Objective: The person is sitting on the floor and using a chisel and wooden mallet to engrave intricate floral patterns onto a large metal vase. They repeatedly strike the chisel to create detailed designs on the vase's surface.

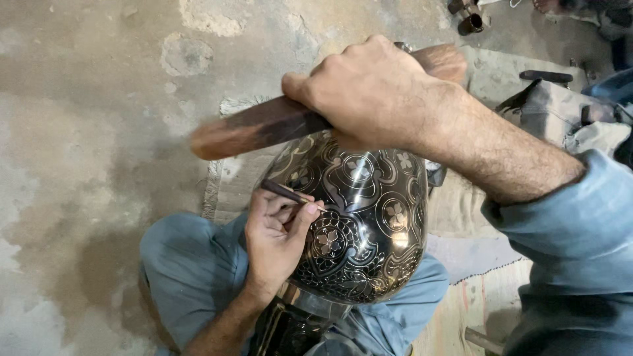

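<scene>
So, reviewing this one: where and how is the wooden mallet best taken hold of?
Around the middle of its shaft, from above, as the right hand does. The wooden mallet is a long, slim stick lying roughly level over the engraved metal vase, so its upper side is free and fingers can wrap it. The left hand pinches a thin chisel against the vase, close beneath.

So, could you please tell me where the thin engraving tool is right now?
In the head view, the thin engraving tool is pinched in the left hand, left of centre, its tip against the engraved metal vessel, below the wooden mallet.
</scene>
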`<move>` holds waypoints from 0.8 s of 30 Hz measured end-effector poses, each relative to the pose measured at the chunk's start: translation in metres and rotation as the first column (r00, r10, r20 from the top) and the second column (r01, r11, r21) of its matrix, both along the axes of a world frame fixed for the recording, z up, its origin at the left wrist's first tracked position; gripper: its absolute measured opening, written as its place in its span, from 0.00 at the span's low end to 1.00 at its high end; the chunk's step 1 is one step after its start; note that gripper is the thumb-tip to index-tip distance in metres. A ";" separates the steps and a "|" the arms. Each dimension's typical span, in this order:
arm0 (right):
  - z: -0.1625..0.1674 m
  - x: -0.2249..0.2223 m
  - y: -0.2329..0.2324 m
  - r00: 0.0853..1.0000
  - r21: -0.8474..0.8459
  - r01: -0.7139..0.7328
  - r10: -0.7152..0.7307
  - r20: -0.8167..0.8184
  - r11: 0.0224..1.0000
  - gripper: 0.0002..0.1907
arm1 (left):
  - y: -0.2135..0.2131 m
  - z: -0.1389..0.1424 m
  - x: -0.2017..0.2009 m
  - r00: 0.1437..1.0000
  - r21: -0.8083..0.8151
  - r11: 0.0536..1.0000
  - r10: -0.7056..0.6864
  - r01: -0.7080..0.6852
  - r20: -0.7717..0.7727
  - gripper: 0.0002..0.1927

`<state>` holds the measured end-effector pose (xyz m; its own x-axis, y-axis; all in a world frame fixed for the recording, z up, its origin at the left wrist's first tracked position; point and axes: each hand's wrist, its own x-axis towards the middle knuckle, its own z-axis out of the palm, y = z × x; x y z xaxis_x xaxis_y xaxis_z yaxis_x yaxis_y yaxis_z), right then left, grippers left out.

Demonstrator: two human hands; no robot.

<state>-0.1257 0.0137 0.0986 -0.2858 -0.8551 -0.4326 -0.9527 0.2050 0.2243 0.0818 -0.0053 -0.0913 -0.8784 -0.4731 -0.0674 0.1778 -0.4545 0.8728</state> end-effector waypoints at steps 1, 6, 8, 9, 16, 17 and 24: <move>0.000 0.002 -0.003 0.999 -0.023 -0.011 0.011 0.030 1.000 0.23 | 0.000 0.000 0.000 1.000 0.001 1.000 0.001 -0.001 0.011 0.16; 0.003 0.016 -0.026 0.988 0.082 0.041 -0.052 0.143 0.996 0.23 | 0.000 -0.002 0.001 0.999 -0.042 0.999 0.007 -0.006 0.032 0.13; 0.005 0.019 -0.033 0.992 0.253 0.032 -0.062 0.112 0.967 0.24 | 0.000 -0.003 0.001 0.999 -0.053 0.999 -0.002 0.004 0.043 0.13; 0.007 0.020 -0.036 0.993 0.278 0.005 -0.037 0.110 0.961 0.26 | 0.000 -0.003 0.001 0.999 -0.058 0.998 -0.007 0.010 0.046 0.13; 0.010 0.018 -0.042 0.984 0.344 0.129 -0.163 0.073 0.930 0.24 | -0.009 -0.004 -0.008 0.994 0.026 0.995 -0.098 0.096 0.058 0.15; 0.009 0.016 -0.040 0.979 0.323 0.150 -0.187 0.085 0.934 0.24 | -0.010 -0.005 -0.009 0.992 0.034 0.993 -0.111 0.109 0.061 0.15; -0.001 -0.002 -0.020 0.944 0.311 0.253 -0.305 0.129 0.916 0.22 | -0.020 -0.010 -0.017 0.961 0.083 0.959 -0.275 0.272 0.032 0.14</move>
